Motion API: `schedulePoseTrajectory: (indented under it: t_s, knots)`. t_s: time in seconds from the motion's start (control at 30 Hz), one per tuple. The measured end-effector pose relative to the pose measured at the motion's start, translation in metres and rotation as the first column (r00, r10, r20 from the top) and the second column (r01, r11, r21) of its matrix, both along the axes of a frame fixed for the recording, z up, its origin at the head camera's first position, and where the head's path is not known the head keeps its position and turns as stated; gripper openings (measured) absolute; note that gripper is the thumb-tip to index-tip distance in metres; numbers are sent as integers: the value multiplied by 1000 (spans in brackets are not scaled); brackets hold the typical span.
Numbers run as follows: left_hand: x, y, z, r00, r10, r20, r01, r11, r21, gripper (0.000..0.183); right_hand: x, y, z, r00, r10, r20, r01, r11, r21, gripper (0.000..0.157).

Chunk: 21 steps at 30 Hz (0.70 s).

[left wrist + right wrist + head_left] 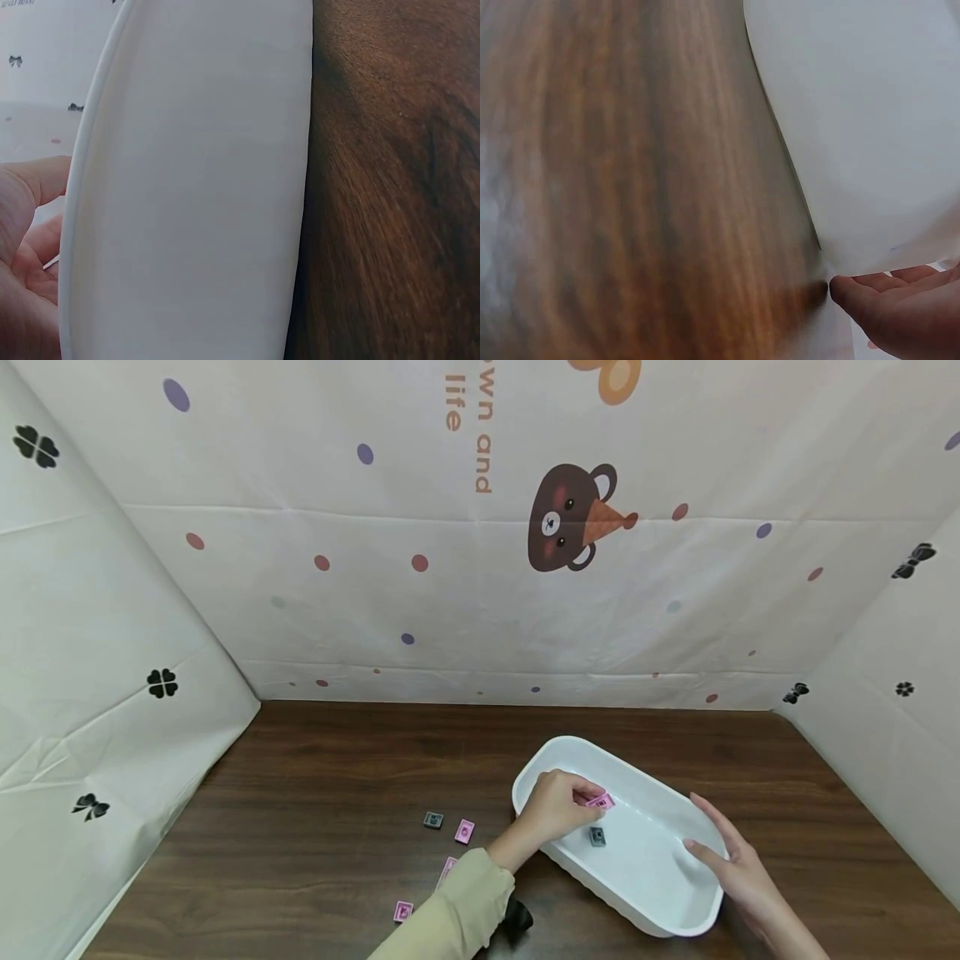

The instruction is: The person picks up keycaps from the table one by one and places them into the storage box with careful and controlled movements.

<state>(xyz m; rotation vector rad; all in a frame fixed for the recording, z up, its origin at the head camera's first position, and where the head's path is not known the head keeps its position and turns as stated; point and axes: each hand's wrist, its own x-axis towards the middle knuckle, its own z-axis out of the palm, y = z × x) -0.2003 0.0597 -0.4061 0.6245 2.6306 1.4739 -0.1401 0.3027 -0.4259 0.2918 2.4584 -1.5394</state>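
A white plastic tray (645,814) lies slanted on the right half of the table. My left hand (558,806) reaches over its left rim and pinches a small pink tile (601,802) inside the tray. Below that hand, a dark grey-green tile (597,837) lies on the tray floor. At the tray's right side is my right hand (738,864), fingers extended and thumb over the rim. In the left wrist view, the tray's wall (195,180) hides part of the left hand (30,262). The right hand (907,307) shows beside the tray in the right wrist view.
Left of the tray, the brown wooden table (315,793) bears a dark tile (432,820), a pink tile (464,832), another pink tile (402,911) and one partly covered by the left sleeve (457,910). Printed white sheets (300,602) enclose the back and sides.
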Motion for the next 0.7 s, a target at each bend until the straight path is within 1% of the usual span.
schedulePoseTrajectory:
  t_s: [0.17,0.33,0.57,0.7]
  knots:
    - [0,3,0,1000,-7,6,7,1000,-20,16,0,-1,0,1000,1,-3,-1,1000,1,71]
    - [-1,6,0,1000,3,26,-2,999,-50,15,0,0,0,1000,0,5,0,1000,-3,71]
    - [-2,12,-2,999,22,30,-18,990,-140,15,1,0,-2,999,3,-38,-2,1000,9,72]
    - [-4,14,-5,998,51,37,-43,981,-191,14,1,0,-2,999,3,-36,-3,1000,1,73]
